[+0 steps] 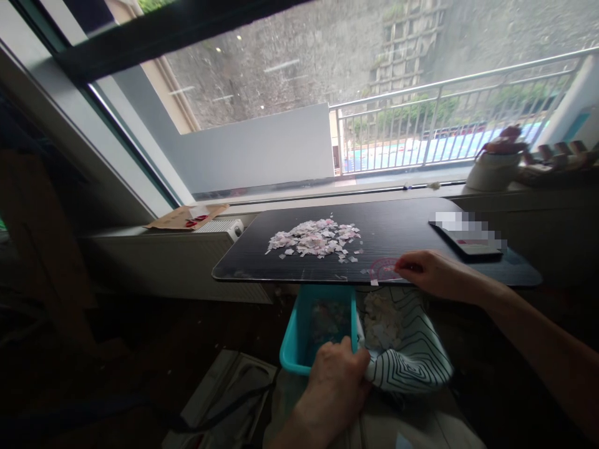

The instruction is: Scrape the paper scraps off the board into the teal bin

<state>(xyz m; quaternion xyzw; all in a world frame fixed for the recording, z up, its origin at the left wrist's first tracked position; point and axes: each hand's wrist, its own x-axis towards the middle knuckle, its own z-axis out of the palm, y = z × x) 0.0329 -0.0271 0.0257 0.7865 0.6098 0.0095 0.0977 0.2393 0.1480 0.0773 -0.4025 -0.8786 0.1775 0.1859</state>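
My left hand [334, 377] is curled closed over the near right corner of a teal plastic bin [287, 352], just under the table edge. Small scraps lie dim at the bottom of the bin. My right hand [428, 273] hovers at the table's front edge with thumb and fingers pinched together. What is between its fingertips, if anything, is too small to make out. A red round print [381, 269] and a few loose scraps are beside those fingertips. A heap of torn white and pinkish paper pieces [313, 238] lies on the black tabletop [393, 221].
Against the bin's right side is a container lined with black-and-white patterned cloth [414, 368], with pale scraps inside. A phone-like flat device [468, 240], partly blurred, rests at the table's right. Cardboard [175, 217] lies on the left sill, above a radiator [224, 249]. A window stands behind.
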